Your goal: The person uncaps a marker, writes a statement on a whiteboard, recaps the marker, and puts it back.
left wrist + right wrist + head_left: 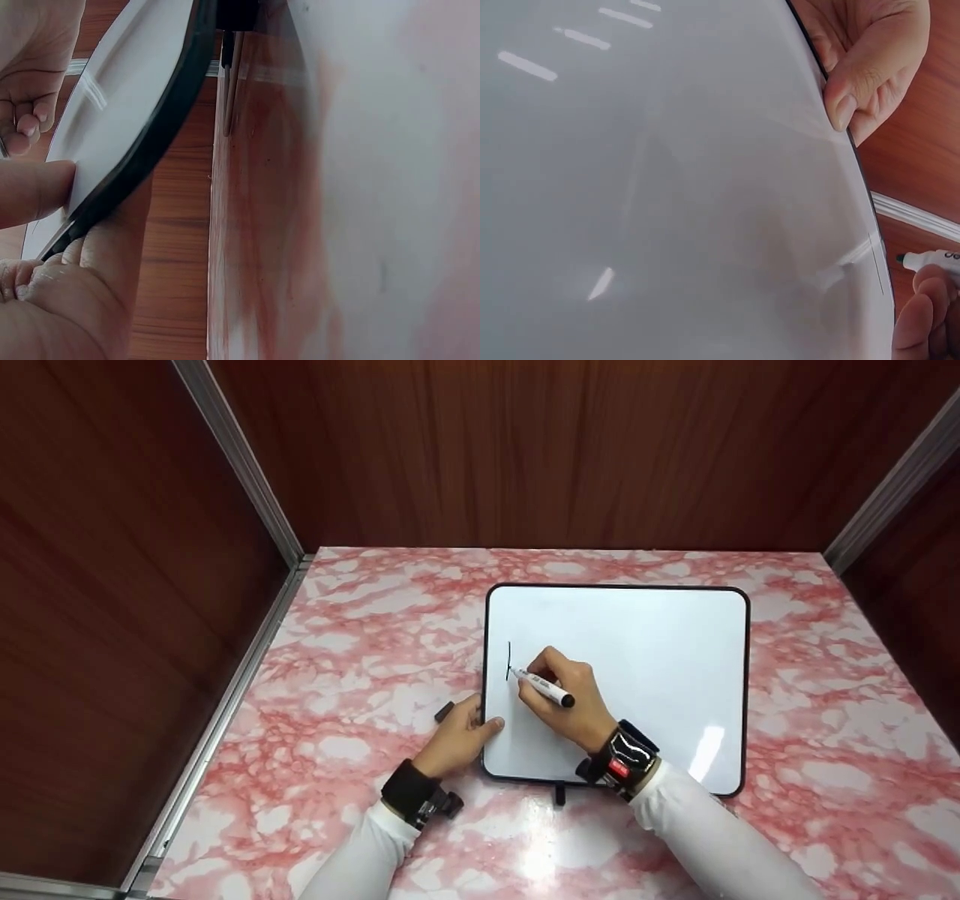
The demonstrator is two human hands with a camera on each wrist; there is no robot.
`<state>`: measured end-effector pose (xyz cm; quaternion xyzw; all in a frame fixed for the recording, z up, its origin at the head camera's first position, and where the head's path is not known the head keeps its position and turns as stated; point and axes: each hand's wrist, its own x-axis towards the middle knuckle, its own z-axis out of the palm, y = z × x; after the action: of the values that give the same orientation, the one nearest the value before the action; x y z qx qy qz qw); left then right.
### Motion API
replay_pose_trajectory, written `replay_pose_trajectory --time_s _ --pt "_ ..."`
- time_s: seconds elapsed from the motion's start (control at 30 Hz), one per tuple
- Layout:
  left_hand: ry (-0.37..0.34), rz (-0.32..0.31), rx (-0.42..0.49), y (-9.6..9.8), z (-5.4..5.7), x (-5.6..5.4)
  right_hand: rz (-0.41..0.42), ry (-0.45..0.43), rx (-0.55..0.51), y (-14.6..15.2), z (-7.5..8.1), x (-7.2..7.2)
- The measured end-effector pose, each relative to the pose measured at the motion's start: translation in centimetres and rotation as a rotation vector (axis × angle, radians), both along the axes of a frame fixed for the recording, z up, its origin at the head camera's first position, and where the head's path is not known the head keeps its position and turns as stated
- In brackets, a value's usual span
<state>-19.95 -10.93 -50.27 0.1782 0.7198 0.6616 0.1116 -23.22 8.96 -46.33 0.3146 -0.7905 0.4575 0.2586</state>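
Observation:
A whiteboard (637,660) with a black frame sits over the table and bears a short, thin black line (509,652) near its left side. My right hand (574,697) pinches a white marker (546,687) with a black end, its tip by that line. My left hand (454,739) grips the board's left edge, thumb on the white face and fingers behind. In the left wrist view, the board's dark rim (161,124) stands raised off the table. The right wrist view shows the left thumb (846,105) over the edge and the marker's dark tip (901,258).
Black stubs stick out past the board, one by the left hand (444,712) and another at the lower edge (560,793). The red-and-white marbled tabletop (337,675) is bounded by brown wood-grain panels (525,457) and metal strips (247,472).

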Motion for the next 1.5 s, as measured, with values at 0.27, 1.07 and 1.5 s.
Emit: replay_pose_trajectory --time_s 0.27,1.07,1.5 --pt "0.018 0.020 -0.034 0.0 -2.0 -0.7 -0.043 0.054 0.016 -0.1 -0.3 -0.5" --pt "0.013 0.019 -0.037 0.0 -1.1 -0.3 -0.120 0.120 0.075 0.8 -0.3 -0.5" --pt "0.007 0.016 -0.031 0.0 1.4 0.8 -0.101 0.090 0.043 1.1 -0.3 -0.7"
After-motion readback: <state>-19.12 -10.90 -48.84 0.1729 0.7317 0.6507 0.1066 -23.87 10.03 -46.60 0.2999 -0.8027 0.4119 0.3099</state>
